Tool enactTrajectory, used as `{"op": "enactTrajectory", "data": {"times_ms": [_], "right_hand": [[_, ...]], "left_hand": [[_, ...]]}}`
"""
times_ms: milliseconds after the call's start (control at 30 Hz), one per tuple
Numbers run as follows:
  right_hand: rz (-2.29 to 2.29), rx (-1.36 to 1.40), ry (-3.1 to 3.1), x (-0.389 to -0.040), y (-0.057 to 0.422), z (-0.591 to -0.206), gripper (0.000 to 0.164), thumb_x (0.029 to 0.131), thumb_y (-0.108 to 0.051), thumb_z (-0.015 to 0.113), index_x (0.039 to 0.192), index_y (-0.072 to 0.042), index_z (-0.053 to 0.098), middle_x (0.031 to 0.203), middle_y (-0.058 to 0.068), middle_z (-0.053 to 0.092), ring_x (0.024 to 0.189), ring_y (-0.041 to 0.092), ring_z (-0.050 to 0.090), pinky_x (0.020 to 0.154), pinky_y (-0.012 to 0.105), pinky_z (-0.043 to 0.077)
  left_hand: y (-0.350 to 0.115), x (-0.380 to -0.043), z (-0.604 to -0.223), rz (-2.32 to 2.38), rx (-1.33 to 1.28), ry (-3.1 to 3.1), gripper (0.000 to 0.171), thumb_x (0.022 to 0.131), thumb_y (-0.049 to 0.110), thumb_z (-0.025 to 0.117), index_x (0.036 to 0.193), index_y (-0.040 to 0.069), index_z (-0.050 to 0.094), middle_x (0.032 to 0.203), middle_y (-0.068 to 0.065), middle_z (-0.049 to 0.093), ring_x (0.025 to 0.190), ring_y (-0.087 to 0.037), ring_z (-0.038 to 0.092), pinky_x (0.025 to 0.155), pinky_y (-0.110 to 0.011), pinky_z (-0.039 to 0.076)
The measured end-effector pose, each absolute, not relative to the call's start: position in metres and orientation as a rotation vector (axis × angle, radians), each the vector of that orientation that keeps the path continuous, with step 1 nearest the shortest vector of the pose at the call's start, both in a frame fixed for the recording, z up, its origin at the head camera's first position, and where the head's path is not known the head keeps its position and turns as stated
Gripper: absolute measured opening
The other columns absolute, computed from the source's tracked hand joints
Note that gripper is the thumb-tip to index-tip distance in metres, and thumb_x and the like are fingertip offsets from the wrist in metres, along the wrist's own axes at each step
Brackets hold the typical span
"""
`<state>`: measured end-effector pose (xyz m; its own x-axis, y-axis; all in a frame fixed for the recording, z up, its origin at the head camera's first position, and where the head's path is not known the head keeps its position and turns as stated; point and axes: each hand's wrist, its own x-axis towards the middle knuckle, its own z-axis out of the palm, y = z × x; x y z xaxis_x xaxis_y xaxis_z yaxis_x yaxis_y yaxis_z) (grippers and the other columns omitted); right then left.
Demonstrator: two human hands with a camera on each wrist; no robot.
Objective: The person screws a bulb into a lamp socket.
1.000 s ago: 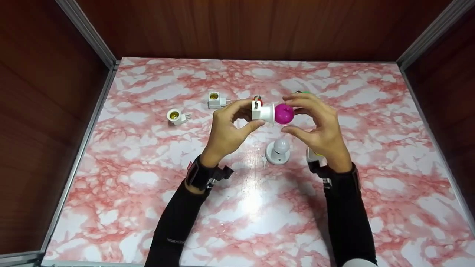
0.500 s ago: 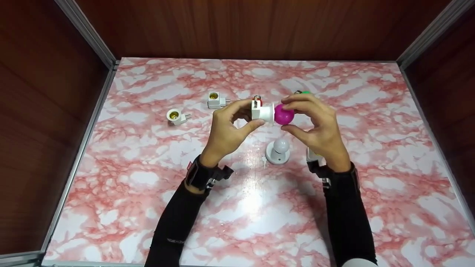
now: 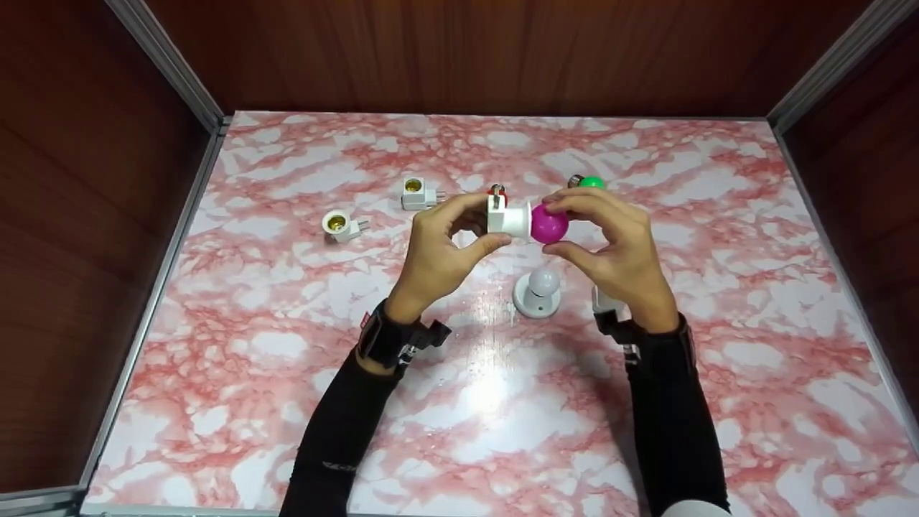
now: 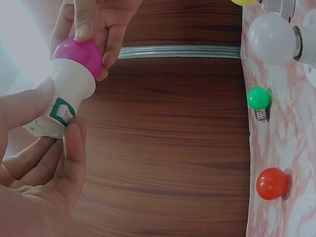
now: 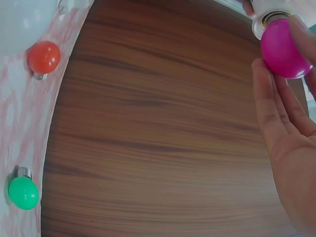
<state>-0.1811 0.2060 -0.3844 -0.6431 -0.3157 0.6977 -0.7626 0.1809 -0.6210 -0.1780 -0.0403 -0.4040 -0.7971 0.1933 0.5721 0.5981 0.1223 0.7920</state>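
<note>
My left hand (image 3: 445,248) grips a white plug-in lamp socket (image 3: 510,219) above the table, its metal prongs pointing up in the head view. A green-framed switch (image 4: 62,111) shows on the socket's side in the left wrist view. Thumb and fingers of my right hand (image 3: 617,248) pinch a magenta light bulb (image 3: 549,224) by its round end. The bulb's base sits in the socket's mouth, and a little of the metal thread (image 5: 274,19) is visible there in the right wrist view.
Below the hands, a white bulb (image 3: 544,281) stands in a round base (image 3: 537,306). Two sockets (image 3: 341,226) (image 3: 414,194) lie to the left. Farther back are a green bulb (image 3: 591,182) and a red bulb (image 4: 272,183). Wood-patterned walls (image 3: 459,57) enclose the table.
My right fingers have closed from around the magenta bulb onto it, and the bulb has turned. The right hand has shifted slightly, uncovering more of the green bulb. The left hand stays nearly still.
</note>
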Motion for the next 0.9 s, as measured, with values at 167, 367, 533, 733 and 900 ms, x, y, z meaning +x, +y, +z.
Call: {"op": "enactTrajectory", "data": {"times_ms": [167, 367, 533, 733, 900], "right_hand": [[1.440, 0.996, -2.069, -0.1811, 0.2070, -0.3848, 0.049, 0.071, 0.015, 0.089, 0.118, 0.004, 0.076, 0.118, 0.022, 0.077, 0.114, 0.012, 0.074, 0.096, 0.022, 0.064], [1.438, 0.982, -2.096, -0.1803, 0.2073, -0.3858, 0.052, 0.072, 0.015, 0.088, 0.121, 0.005, 0.074, 0.119, 0.022, 0.076, 0.113, 0.008, 0.075, 0.097, 0.023, 0.064], [1.457, 0.979, -2.102, -0.1793, 0.2064, -0.3867, 0.050, 0.073, 0.013, 0.087, 0.121, 0.006, 0.073, 0.117, 0.023, 0.076, 0.111, 0.006, 0.074, 0.097, 0.022, 0.063], [1.483, 0.971, -2.115, -0.1796, 0.2064, -0.3869, 0.050, 0.075, 0.012, 0.086, 0.123, 0.006, 0.072, 0.118, 0.022, 0.076, 0.110, 0.006, 0.074, 0.097, 0.021, 0.063], [1.530, 0.971, -2.106, -0.1802, 0.2055, -0.3855, 0.051, 0.076, 0.015, 0.085, 0.124, 0.006, 0.072, 0.119, 0.021, 0.074, 0.109, 0.009, 0.074, 0.095, 0.022, 0.064]], "left_hand": [[-0.0402, -0.1782, -0.4030, -1.721, -0.779, -2.076, 0.046, 0.086, 0.013, 0.088, 0.125, -0.006, 0.071, 0.104, -0.020, 0.077, 0.088, -0.025, 0.076, 0.081, -0.026, 0.066], [-0.0402, -0.1787, -0.4048, -1.718, -0.784, -2.071, 0.048, 0.086, 0.015, 0.089, 0.125, -0.006, 0.071, 0.103, -0.020, 0.078, 0.087, -0.024, 0.076, 0.079, -0.026, 0.066], [-0.0411, -0.1785, -0.4052, -1.713, -0.788, -2.071, 0.048, 0.086, 0.014, 0.089, 0.126, -0.005, 0.071, 0.103, -0.019, 0.078, 0.087, -0.024, 0.077, 0.080, -0.025, 0.066], [-0.0415, -0.1784, -0.4048, -1.710, -0.774, -2.090, 0.049, 0.087, 0.015, 0.088, 0.128, -0.005, 0.071, 0.104, -0.019, 0.077, 0.089, -0.024, 0.076, 0.081, -0.025, 0.066], [-0.0407, -0.1787, -0.4037, -1.706, -0.749, -2.109, 0.051, 0.089, 0.017, 0.087, 0.131, -0.006, 0.070, 0.108, -0.020, 0.077, 0.093, -0.024, 0.077, 0.083, -0.026, 0.066]]}}
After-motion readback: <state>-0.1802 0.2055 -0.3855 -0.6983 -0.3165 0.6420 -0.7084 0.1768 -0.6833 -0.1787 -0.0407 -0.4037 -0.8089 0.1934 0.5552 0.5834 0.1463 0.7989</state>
